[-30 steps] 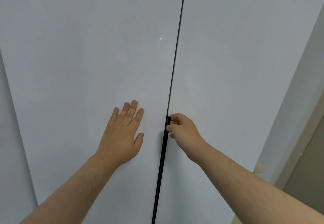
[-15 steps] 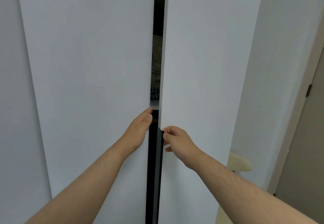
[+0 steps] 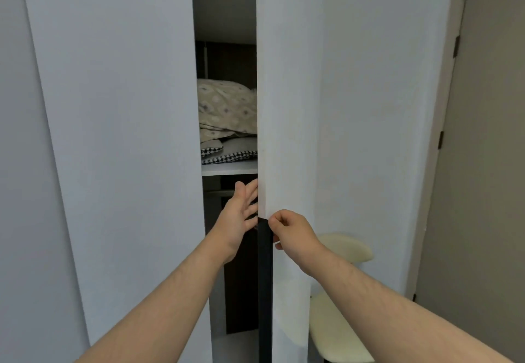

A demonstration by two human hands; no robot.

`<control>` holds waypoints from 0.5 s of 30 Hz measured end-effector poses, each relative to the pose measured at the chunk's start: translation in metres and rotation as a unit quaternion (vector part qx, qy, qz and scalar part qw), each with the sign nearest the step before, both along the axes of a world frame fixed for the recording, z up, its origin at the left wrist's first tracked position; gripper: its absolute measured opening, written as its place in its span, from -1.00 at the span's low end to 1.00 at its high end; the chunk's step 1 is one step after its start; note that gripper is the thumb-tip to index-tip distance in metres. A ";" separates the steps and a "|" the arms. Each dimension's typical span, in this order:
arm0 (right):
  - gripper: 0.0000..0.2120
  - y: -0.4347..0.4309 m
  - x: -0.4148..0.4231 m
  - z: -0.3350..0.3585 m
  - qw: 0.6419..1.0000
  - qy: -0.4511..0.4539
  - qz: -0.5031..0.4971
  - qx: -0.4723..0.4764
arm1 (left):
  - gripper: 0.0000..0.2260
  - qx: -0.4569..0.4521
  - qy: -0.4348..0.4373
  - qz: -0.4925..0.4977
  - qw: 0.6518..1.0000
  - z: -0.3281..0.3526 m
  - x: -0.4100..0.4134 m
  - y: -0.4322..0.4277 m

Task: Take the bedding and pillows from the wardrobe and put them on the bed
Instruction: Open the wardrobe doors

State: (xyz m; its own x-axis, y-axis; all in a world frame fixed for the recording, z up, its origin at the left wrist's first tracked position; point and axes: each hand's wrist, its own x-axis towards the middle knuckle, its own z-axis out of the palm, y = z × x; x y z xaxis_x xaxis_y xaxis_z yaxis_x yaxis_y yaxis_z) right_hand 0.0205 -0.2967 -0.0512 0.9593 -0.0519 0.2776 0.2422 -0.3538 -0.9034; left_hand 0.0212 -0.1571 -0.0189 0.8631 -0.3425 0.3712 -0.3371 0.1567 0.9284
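The white wardrobe stands partly open. Its right door is swung out edge-on toward me, while the left door stays flat. My right hand pinches the right door's black handle strip. With fingers spread, my left hand reaches into the gap and touches the inner edge of that door. On the shelf inside lies beige patterned bedding on top of houndstooth-trimmed pillows. The right door hides their right part.
A cream chair stands low at the right, just behind the open door. A beige room door fills the far right, with white wall between it and the wardrobe. Below the shelf the wardrobe interior is dark.
The right door has swung from shut to wide open, exposing bedding and pillows. My left hand left the left door's face and moved into the gap. The view pulled back.
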 end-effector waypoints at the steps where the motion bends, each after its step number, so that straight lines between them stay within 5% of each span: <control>1: -0.79 -0.009 -0.007 0.000 1.000 0.000 -0.007 0.006 | -0.39 0.000 -0.004 -0.004 1.000 -0.001 -0.008 -0.010; 15: -0.75 -0.147 -0.070 -0.004 0.987 0.015 -0.120 0.105 | -0.32 -0.021 -0.024 -0.072 0.997 -0.004 -0.064 -0.162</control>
State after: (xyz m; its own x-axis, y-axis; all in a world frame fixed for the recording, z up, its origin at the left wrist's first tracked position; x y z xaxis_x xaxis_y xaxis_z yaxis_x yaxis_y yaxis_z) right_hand -0.0491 -0.4442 -0.0550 0.9202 -0.3318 0.2077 0.1457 -0.2021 -0.9685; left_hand -0.0425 -0.3188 -0.0229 0.7864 -0.4451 0.4283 -0.3525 0.2460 0.9029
